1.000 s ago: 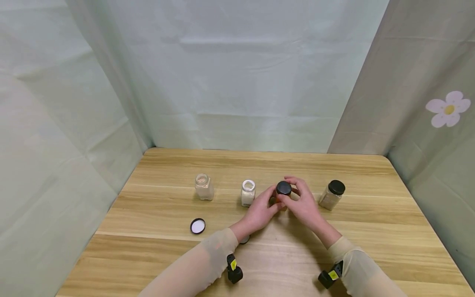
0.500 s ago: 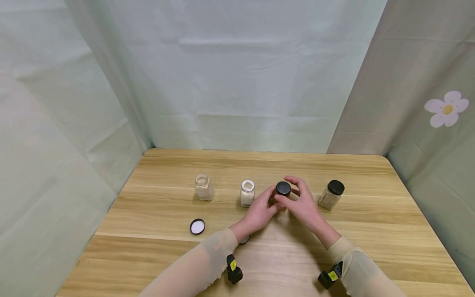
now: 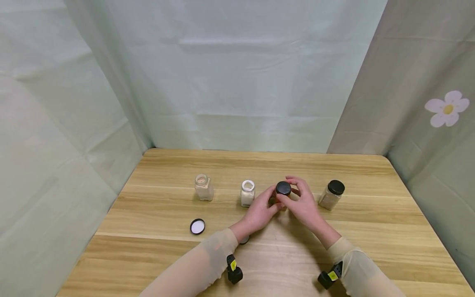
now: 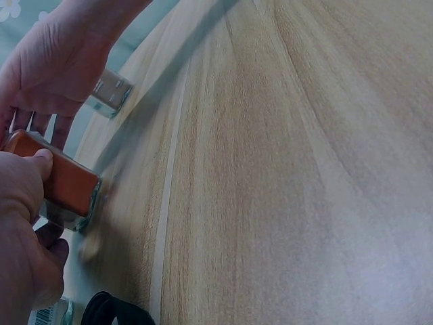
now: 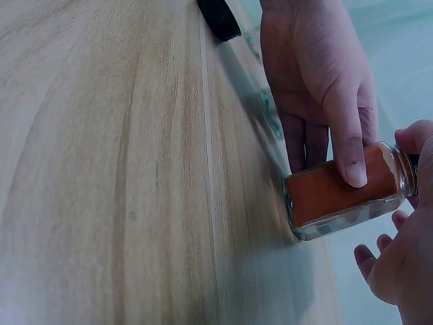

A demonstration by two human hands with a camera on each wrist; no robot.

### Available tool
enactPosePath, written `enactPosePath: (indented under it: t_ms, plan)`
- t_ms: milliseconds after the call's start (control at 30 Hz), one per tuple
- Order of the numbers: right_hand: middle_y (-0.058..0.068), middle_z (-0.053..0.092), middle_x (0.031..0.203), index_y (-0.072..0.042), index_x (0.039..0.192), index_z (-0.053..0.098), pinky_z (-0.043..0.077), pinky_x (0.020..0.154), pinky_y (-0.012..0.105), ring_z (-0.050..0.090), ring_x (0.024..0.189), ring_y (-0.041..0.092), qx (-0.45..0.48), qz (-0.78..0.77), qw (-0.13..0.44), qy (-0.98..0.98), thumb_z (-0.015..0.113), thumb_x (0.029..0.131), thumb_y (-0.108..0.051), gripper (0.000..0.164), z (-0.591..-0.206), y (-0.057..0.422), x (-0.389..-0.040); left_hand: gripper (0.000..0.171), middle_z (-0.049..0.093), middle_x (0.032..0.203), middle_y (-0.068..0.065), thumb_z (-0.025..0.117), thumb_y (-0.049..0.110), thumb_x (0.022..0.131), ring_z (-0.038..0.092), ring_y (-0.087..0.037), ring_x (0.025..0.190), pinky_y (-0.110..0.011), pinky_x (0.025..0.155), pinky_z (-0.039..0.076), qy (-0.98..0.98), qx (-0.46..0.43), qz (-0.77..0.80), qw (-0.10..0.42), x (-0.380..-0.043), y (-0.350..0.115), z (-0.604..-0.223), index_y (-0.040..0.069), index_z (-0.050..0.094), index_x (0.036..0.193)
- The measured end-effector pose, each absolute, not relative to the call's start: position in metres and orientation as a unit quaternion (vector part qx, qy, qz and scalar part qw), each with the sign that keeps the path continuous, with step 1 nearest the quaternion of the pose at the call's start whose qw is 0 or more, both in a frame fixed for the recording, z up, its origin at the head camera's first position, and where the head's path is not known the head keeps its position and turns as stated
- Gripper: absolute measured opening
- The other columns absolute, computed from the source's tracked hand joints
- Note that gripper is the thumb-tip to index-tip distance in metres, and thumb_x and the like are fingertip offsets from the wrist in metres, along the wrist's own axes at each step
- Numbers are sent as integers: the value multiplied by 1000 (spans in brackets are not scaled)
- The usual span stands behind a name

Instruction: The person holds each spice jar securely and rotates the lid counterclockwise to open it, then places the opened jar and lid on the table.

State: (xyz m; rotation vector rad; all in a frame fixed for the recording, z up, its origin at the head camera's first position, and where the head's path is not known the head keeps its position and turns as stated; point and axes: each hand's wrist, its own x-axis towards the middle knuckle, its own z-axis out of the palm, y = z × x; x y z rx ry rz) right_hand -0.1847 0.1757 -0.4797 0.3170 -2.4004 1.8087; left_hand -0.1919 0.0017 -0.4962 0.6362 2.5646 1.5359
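A square glass spice jar of orange-red powder (image 5: 338, 193) stands upright between the two hands. My left hand (image 3: 260, 209) grips its body, with the thumb across the near side in the right wrist view. At the top, the thumb and fingers of my right hand (image 3: 303, 205) pinch the black lid (image 3: 283, 188), which sits on the jar's mouth. Left of the hands is an uncapped jar of white contents (image 3: 247, 197), close to the left fingers. Beyond the right hand stands a capped jar (image 3: 331, 197) with a black lid and pale brown contents.
Another uncapped jar (image 3: 204, 191) with pale contents stands farther left. A loose black lid (image 3: 197, 226) lies white liner up in front of it. A second loose lid (image 3: 245, 239) is partly hidden under the left wrist. Curtains surround the wooden table (image 3: 141, 214).
The right thumb and fingers shift slightly around the lid, the thumb moving left and then a little back right. The left hand and the jar stay where they were.
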Motion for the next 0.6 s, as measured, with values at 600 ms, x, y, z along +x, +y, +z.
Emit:
enactPosePath:
  t_ms: [600]
  plan:
    - [10,44,151,-8,146,46,35,112,56,45,136,41,80,613,28,-786,85,87,-25,72,-480,175,-183,45,63,135,-2,68,20,100,54,-15,129,-38,110,42,837,211,504,39,-191,2,-498,15,54,143]
